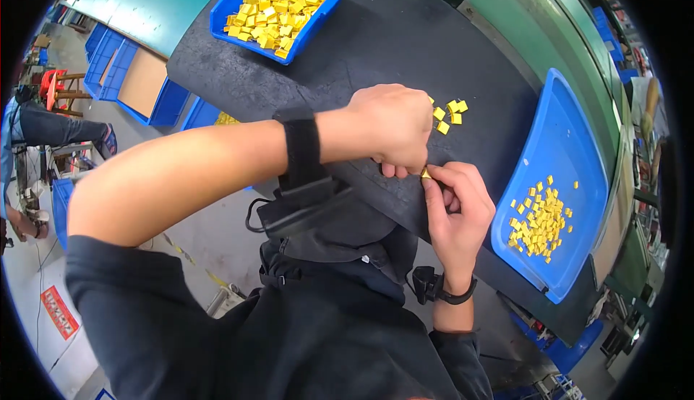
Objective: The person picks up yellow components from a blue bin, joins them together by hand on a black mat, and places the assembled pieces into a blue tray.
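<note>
My right hand pinches a small yellow block-shaped part between thumb and forefinger, near the front edge of the black table mat. Right beside it, my left hand is closed with its back turned up and its fingers curled under. Whatever those fingers hold, if anything, is hidden beneath the hand. Just past the left hand's knuckles, several loose yellow parts of the same kind lie scattered on the mat.
A deep blue bin heaped with yellow parts stands at the far left of the mat. To the right lies a shallow blue tray with smaller yellow pieces. Blue crates and another person's leg are off to the left.
</note>
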The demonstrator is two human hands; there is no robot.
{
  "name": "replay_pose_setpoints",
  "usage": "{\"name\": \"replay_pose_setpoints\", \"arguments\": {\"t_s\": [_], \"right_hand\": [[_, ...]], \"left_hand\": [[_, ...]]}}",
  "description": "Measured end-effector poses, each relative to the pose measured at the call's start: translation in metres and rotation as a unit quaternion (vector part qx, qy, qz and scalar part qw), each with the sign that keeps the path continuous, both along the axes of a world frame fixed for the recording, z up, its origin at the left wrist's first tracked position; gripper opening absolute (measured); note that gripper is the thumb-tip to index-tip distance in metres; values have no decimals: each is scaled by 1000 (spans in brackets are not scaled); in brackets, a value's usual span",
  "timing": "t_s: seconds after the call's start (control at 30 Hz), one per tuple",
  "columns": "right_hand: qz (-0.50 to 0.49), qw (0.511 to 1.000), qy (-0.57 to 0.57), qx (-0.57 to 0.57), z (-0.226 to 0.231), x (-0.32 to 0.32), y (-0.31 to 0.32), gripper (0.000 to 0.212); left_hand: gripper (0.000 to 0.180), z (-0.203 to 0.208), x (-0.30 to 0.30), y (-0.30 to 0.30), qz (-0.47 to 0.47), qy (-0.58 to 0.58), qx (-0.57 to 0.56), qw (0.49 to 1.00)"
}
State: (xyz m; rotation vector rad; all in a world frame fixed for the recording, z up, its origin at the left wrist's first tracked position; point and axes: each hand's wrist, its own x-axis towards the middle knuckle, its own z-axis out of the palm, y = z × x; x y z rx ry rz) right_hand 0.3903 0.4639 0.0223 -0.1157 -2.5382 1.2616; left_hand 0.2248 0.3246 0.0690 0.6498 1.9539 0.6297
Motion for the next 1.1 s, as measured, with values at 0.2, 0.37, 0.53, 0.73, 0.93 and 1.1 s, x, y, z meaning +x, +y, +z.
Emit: {"name": "replay_pose_setpoints", "arguments": {"t_s": [0.2,0.37,0.53,0.73,0.93,1.1], "right_hand": [[-7,1000,25,-6,-7,5,2,17],[-38,998,47,19,-6,0,1,17],[-89,993,55,52,-6,-19,2,16],[-148,985,70,45,-15,-22,5,18],[-176,980,93,10,-16,-23,1,25],[-179,976,112,-57,-12,-14,-6,27]], "left_hand": [[7,-17,-3,-45,72,-84,195,975],[9,22,6,-99,139,194,322,916],[6,17,-38,-153,149,590,160,777],[5,7,-64,-155,101,508,121,847],[5,0,-68,-149,90,507,160,842],[5,15,-66,-143,108,441,138,880]]}}
